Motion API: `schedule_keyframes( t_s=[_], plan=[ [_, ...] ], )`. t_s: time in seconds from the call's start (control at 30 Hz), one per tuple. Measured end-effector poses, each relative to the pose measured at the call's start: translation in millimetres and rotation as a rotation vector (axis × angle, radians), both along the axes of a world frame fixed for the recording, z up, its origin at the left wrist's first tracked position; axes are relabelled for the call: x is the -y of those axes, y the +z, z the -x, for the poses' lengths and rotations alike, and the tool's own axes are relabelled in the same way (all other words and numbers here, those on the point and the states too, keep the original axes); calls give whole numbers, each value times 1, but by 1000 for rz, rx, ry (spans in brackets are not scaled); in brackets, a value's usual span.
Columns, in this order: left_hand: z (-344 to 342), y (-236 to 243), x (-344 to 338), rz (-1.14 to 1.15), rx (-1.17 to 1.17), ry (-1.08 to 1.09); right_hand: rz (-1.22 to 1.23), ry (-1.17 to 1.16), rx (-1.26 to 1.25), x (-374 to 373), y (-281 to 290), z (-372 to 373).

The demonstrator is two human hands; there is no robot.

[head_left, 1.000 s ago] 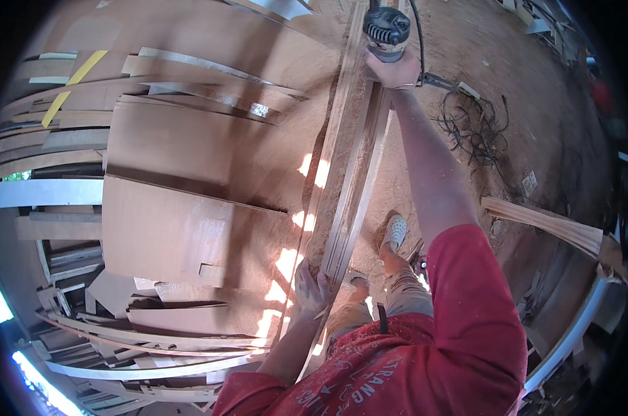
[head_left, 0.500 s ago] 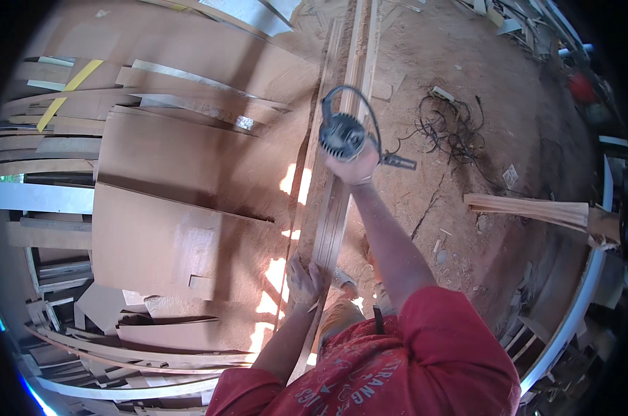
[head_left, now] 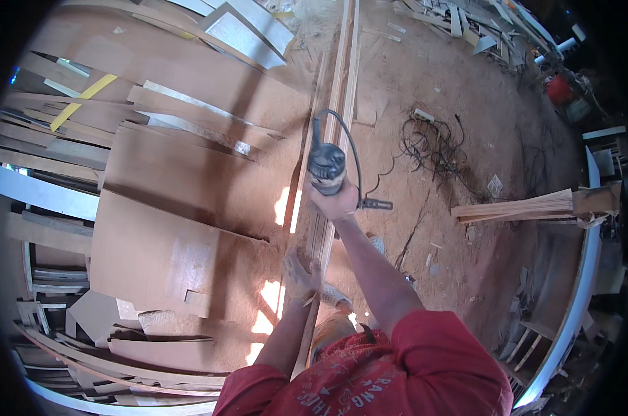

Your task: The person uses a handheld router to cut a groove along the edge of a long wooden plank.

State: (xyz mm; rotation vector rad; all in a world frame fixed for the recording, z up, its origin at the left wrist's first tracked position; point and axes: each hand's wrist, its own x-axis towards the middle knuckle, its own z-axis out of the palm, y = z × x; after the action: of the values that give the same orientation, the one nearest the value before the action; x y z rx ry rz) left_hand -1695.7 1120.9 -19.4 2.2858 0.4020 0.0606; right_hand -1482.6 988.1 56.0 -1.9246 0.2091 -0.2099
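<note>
My right hand [head_left: 337,203] is closed around a black corded trim router [head_left: 325,166], which rests over a long, narrow stack of wooden boards [head_left: 321,243]. Its cable loops up from the top and curves down on the right to a dark bar-shaped piece [head_left: 376,204] beside my wrist. The router's base and bit are hidden beneath it. Closer to my body, my left hand [head_left: 300,277] grips the boards at their left edge, the thumb lying toward the top face. Pale dust coats that hand.
Cardboard-brown sheets [head_left: 154,243] spread over the left side. Tangled black cables [head_left: 435,149] with a power strip [head_left: 423,116] lie on the dusty floor at right. A bundle of thin wood strips [head_left: 515,206] juts in from the right. Scrap wood [head_left: 459,24] is piled at the far right.
My right hand has drawn the router nearer to me along the boards. My left hand stays at about the same place on the edge. The view has shifted slightly.
</note>
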Motion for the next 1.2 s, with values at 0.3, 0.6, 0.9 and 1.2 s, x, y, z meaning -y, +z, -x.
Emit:
schedule_keyframes(
  t_s=[0.3, 0.6, 0.9, 1.2],
  plan=[
    [1, 14, 4, -144, 24, -332, -177, -137, 68, 82, -22, 77],
    [17, 8, 29, 55, 69, -322, -215, -168, -12, 157, -35, 146],
    [162, 42, -30, -200, -287, -456, -246, -160, -20, 183, -45, 172],
    [107, 32, -23, -138, -199, -471, -282, -67, -7, 168, -30, 162]
  ],
)
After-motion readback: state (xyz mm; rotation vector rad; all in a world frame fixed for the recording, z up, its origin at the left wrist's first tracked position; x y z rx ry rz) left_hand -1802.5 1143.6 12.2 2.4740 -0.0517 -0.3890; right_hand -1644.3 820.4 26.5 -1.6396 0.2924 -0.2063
